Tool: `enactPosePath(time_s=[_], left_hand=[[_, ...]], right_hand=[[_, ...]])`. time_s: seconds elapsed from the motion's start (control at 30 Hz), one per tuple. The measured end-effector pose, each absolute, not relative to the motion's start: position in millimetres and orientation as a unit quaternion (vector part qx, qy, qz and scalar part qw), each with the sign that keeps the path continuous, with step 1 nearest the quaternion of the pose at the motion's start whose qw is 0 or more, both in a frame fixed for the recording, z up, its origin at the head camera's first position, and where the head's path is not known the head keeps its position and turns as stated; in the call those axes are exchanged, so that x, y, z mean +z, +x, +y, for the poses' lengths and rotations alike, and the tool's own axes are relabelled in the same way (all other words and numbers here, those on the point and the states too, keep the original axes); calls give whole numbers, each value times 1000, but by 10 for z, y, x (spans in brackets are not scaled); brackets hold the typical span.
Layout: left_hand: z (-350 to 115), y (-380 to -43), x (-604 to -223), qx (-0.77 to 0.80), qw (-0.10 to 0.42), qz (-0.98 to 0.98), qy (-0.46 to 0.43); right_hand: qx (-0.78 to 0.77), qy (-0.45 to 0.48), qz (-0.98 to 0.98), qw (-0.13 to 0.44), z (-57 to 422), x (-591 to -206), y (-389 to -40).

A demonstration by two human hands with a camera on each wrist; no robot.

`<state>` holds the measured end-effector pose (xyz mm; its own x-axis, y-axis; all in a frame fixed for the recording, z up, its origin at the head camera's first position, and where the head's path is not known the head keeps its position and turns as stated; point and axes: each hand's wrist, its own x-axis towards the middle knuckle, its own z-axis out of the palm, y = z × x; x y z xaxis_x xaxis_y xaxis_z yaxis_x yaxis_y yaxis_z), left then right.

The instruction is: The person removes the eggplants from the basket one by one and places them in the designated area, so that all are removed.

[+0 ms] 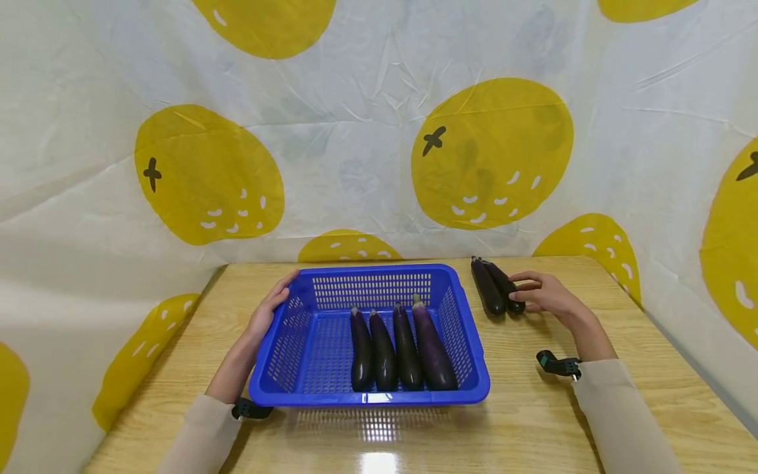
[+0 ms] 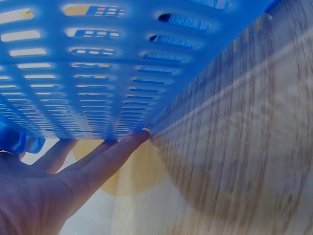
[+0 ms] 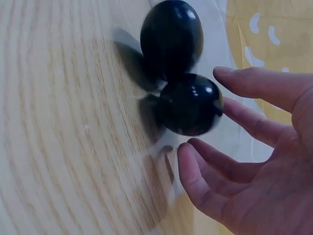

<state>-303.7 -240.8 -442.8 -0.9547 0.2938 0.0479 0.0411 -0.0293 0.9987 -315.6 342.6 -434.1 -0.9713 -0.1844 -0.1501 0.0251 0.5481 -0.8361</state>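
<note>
A blue plastic basket (image 1: 370, 399) with slotted walls stands on the table, several dark purple eggplants (image 1: 435, 349) lying side by side in its right half. At the basket's left side is my left hand (image 1: 269, 313); in the left wrist view its fingers (image 2: 112, 159) extend straight along the slotted wall. To the basket's right, two more eggplants lie together, a left one (image 1: 488, 289) and a right one (image 1: 503, 284). My right hand (image 1: 547, 293) is beside the right one. In the right wrist view, its spread, slightly bent fingers (image 3: 259, 88) surround that eggplant's rounded end (image 3: 190, 107) without gripping it.
The wooden table (image 1: 533, 421) reaches back to a white curtain (image 1: 349, 171) printed with large yellow fruit. A black wrist device (image 1: 556, 363) sits on the right forearm, another (image 1: 251, 409) on the left. The basket's left half shows its bare slotted floor (image 1: 326, 355).
</note>
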Motion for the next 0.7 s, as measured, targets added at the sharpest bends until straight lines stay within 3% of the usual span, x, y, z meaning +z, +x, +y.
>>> enactPosePath(time_s=[0.7], left_hand=[[-2409,-3028,-4415,712,103,684,122]], right_hand=[[-483,-45,868,103,3399,-4338,-3154]])
